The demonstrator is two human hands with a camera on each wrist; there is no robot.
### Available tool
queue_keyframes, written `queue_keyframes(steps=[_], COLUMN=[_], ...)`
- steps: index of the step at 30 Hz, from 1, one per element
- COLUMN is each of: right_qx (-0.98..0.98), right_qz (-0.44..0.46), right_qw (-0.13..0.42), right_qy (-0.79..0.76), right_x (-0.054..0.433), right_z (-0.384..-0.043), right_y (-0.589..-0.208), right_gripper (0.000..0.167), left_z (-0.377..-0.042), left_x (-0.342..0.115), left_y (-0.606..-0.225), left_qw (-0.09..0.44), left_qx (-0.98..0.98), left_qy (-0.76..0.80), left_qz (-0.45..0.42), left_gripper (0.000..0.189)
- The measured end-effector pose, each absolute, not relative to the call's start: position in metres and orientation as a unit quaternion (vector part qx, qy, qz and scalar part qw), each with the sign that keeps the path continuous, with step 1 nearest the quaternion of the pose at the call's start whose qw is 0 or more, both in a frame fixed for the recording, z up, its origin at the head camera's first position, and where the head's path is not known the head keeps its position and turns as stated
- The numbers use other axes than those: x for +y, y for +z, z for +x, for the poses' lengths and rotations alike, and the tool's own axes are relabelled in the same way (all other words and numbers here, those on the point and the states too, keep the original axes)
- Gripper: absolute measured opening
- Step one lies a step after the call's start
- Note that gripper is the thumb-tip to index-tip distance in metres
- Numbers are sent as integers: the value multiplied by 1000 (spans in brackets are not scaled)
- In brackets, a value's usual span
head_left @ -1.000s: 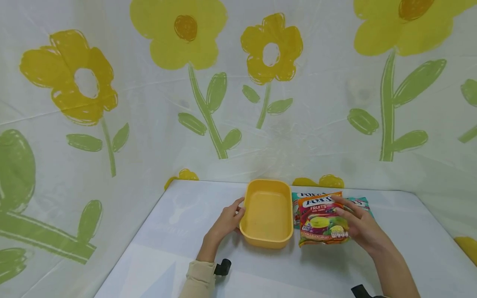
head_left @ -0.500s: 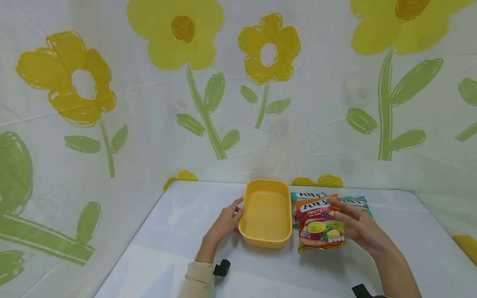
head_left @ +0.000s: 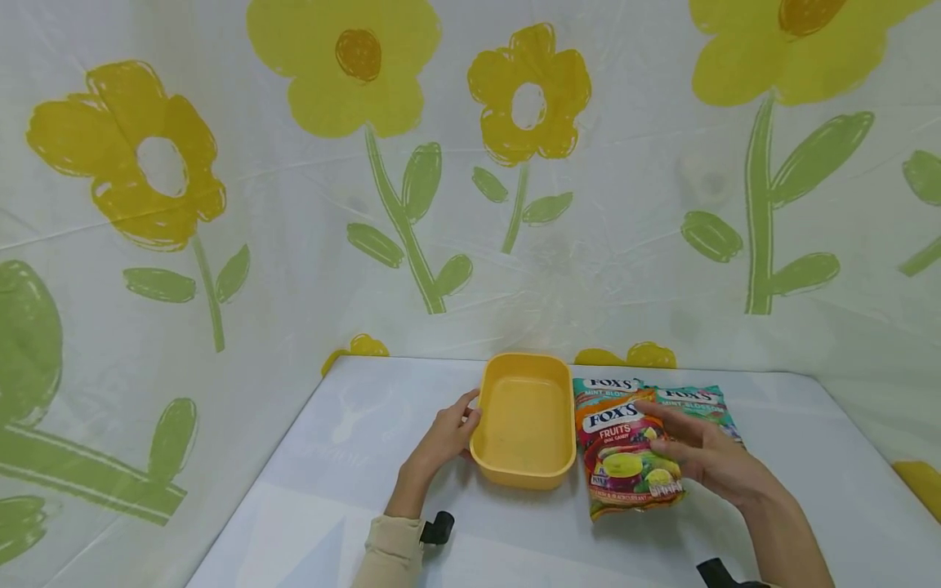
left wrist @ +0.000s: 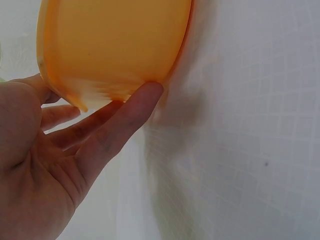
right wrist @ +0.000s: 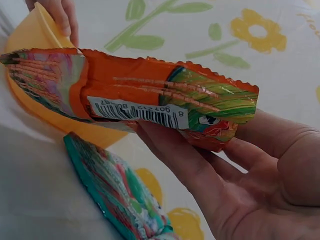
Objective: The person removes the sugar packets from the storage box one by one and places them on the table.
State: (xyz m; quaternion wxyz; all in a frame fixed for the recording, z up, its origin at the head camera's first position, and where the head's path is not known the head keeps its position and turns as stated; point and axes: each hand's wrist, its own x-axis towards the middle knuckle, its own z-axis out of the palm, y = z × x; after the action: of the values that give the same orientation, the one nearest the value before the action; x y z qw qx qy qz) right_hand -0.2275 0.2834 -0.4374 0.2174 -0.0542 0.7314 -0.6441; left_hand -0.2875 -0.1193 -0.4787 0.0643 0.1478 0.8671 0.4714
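Note:
My left hand (head_left: pixel 447 431) holds the left side of a yellow plastic tub (head_left: pixel 524 477), fingers against its outer wall. In the left wrist view the tub (left wrist: pixel 115 45) fills the top, one fingertip low on its wall. My right hand (head_left: pixel 709 457) pinches an orange Fox's Fruits candy bag (head_left: pixel 623 465) by its right side, to the right of the tub. The right wrist view shows the bag's back (right wrist: pixel 135 85) with a barcode, between thumb and fingers. Behind it lie two teal Fox's mint candy bags, one at left (head_left: pixel 604 385) partly covered, another at right (head_left: pixel 691 397).
All this is on a white table (head_left: pixel 345 457), near its far edge. A cloth with printed yellow flowers (head_left: pixel 603 269) hangs behind and to the left.
My right hand has brought the orange candy bag slightly nearer and left, so more of the right teal bag shows. My left hand and the tub have stayed in place.

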Motion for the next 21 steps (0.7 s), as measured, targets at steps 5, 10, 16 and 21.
queue_keyframes(steps=[5, 10, 16, 21], right_qx=[727, 724, 718, 715], right_qz=[-74, -84, -86, -90], right_qw=[240, 250, 258, 269], right_qy=[-640, -637, -641, -639], right_x=[285, 286, 286, 286], right_z=[-226, -226, -224, -224], right_y=[-440, -441, -443, -444], right_gripper=[60, 59, 59, 58], left_z=[-287, -286, -286, -285], left_x=[-119, -118, -119, -119], left_y=[-478, -478, -477, -478], left_qw=[68, 71, 67, 65], left_qx=[867, 867, 864, 864], left_qy=[473, 472, 477, 476], left_qz=[145, 140, 148, 150], left_gripper=[49, 50, 49, 49])
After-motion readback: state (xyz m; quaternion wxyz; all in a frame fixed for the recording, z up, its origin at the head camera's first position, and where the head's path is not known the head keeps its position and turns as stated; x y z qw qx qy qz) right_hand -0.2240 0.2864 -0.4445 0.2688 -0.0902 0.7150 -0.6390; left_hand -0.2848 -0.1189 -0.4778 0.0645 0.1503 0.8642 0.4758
